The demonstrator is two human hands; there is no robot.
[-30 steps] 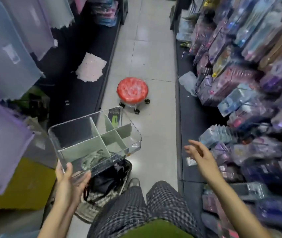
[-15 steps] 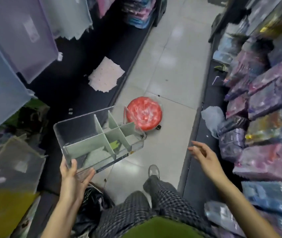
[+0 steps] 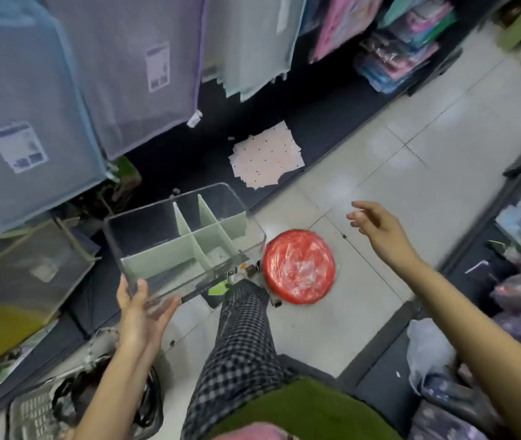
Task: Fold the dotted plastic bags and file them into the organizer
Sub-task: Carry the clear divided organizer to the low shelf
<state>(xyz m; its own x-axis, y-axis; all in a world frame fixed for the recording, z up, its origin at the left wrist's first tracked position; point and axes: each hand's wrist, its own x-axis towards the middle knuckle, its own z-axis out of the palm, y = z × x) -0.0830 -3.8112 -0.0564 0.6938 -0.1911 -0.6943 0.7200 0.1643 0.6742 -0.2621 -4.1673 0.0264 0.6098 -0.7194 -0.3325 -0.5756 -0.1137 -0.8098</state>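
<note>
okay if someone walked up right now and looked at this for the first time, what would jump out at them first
Probably the bright red round stool on the pale floor tiles at centre, just right of the checkered trouser leg. Next, the clear divided organizer, held up at its near corner by the left hand. The right hand reaches out open and empty, toward the dotted plastic bags on the dark shelf.

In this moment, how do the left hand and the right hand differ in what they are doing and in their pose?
The left hand holds the clear organizer at its near corner, with fingers spread under and against its wall; the right hand holds nothing. The left hand stays low near the checked trouser leg; the right hand reaches out above the floor tiles, beyond the red stool, with fingers relaxed. Both are bare.
</note>
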